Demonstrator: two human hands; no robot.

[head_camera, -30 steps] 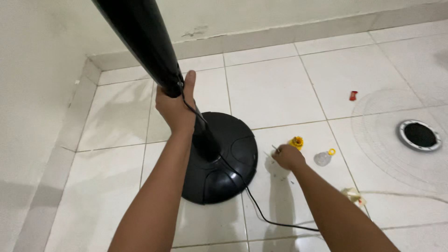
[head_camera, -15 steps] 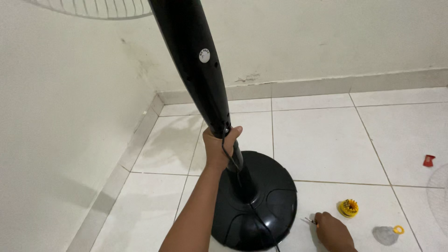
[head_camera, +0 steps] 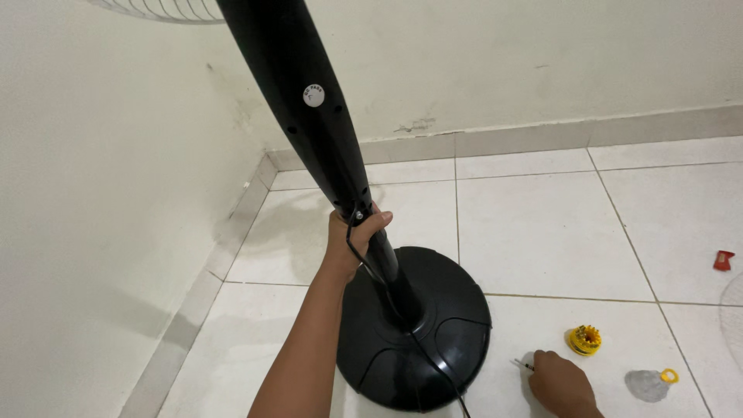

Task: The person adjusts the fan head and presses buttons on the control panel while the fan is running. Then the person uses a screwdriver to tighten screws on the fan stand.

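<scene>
A black standing fan pole (head_camera: 306, 108) rises tilted from a round black base (head_camera: 433, 340) on the white tiled floor. My left hand (head_camera: 352, 236) grips the pole just below its thicker upper section, over the black cable (head_camera: 387, 294) running down the stem. My right hand (head_camera: 561, 383) rests low on the floor to the right of the base, fingers closed around a small thin metal piece (head_camera: 522, 364) that pokes out to the left.
A yellow round part (head_camera: 585, 339) lies near my right hand, a grey disc with a yellow ring (head_camera: 648, 383) further right, a small red piece (head_camera: 724, 260) at the right edge. A fan grille edge (head_camera: 155, 9) shows at the top. Walls meet in the corner at left.
The view has tilted up toward the wall corner. My left hand stays on the pole; my right hand remains on the floor by the yellow part.
</scene>
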